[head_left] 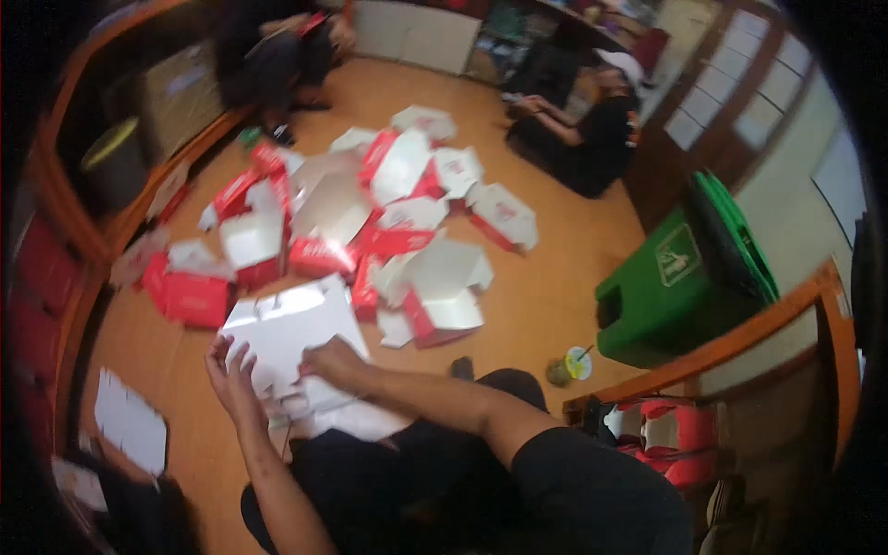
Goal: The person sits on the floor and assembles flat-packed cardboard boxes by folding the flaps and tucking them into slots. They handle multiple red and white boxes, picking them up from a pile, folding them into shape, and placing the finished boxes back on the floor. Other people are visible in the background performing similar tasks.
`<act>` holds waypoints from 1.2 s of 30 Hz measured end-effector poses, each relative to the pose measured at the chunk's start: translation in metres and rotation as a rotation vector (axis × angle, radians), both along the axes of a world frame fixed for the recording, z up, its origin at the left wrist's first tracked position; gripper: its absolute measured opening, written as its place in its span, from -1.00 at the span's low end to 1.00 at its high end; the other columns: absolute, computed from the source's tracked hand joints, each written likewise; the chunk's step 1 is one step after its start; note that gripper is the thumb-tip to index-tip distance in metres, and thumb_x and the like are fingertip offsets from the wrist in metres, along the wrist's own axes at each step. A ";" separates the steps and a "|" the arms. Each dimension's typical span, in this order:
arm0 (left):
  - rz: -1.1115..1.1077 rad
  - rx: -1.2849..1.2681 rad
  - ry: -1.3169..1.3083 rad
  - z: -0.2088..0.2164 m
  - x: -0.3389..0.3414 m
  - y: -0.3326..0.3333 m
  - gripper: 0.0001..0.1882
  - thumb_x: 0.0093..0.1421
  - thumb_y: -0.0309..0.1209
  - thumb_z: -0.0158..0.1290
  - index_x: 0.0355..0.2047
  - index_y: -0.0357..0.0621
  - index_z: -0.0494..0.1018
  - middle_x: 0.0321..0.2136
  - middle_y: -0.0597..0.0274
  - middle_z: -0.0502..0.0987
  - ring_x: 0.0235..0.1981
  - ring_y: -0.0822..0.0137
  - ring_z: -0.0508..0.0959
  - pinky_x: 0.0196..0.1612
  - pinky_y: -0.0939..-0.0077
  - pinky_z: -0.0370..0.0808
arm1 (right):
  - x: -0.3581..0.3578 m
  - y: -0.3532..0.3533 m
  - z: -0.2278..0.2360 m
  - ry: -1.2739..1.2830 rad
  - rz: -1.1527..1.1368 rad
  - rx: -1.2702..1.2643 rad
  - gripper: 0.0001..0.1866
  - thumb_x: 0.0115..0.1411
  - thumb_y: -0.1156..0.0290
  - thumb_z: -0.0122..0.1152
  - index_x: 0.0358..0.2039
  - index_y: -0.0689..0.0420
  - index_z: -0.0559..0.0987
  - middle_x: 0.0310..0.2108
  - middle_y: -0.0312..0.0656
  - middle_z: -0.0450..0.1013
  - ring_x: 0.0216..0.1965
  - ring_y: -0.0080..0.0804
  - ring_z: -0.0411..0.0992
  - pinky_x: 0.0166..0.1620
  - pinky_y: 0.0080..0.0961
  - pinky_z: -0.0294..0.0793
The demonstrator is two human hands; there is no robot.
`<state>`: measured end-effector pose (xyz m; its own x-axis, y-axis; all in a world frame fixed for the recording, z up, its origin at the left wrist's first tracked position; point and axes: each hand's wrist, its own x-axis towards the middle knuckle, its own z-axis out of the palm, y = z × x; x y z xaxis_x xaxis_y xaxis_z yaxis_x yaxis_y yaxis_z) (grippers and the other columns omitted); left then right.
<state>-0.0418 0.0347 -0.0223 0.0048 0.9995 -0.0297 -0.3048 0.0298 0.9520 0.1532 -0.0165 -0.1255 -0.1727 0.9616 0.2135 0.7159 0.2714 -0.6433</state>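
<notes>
A white cardboard box blank (277, 333) lies in front of me, over my lap and the floor, with small cut flaps along its near edge. My left hand (233, 375) is at its left edge, fingers apart and raised, with nothing visible in them. On the near part of the board, my right hand (335, 365) is closed, its curled fingers against the cardboard by the flaps. Motion blur hides exactly what those fingers pinch. Another white sheet (356, 421) lies below, close to my legs.
Beyond the blank spreads a heap of red and white folded boxes (402, 171). A flat white piece (129, 421) lies at left. To the right are a green bin (684, 268) and a drink cup (577, 363). Two people sit farther off, one at right (592, 134).
</notes>
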 end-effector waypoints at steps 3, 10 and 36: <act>-0.543 0.347 0.749 0.011 0.023 -0.035 -0.46 0.11 -0.51 0.08 0.12 -0.27 0.25 0.02 -0.08 0.42 -0.01 0.10 0.49 0.01 0.28 0.43 | -0.001 -0.026 0.064 -0.208 0.015 0.165 -0.83 0.17 0.22 0.18 -0.35 0.02 0.51 -0.59 -0.18 0.46 -0.50 -0.17 0.46 -0.11 -0.23 0.33; -0.599 0.238 1.047 0.005 0.036 -0.052 -0.83 0.09 -0.49 0.19 -0.32 -0.33 0.51 -0.48 -0.10 0.60 -0.42 0.09 0.64 -0.33 0.29 0.51 | 0.042 -0.080 0.119 -0.094 -0.179 0.338 -0.55 0.12 0.04 0.26 -0.09 0.07 0.50 -0.21 -0.01 0.48 -0.08 -0.03 0.42 0.11 -0.14 0.23; -0.678 0.007 0.559 -0.054 0.052 -0.052 -0.77 0.34 -0.43 -0.01 -0.34 -0.41 0.48 -0.50 0.14 0.54 -0.55 0.38 0.54 -0.50 0.50 0.58 | 0.048 -0.080 0.068 0.058 -0.214 0.249 -0.85 0.17 0.35 0.21 -0.28 0.11 0.52 -0.15 -0.16 0.34 -0.13 -0.09 0.40 -0.07 -0.23 0.41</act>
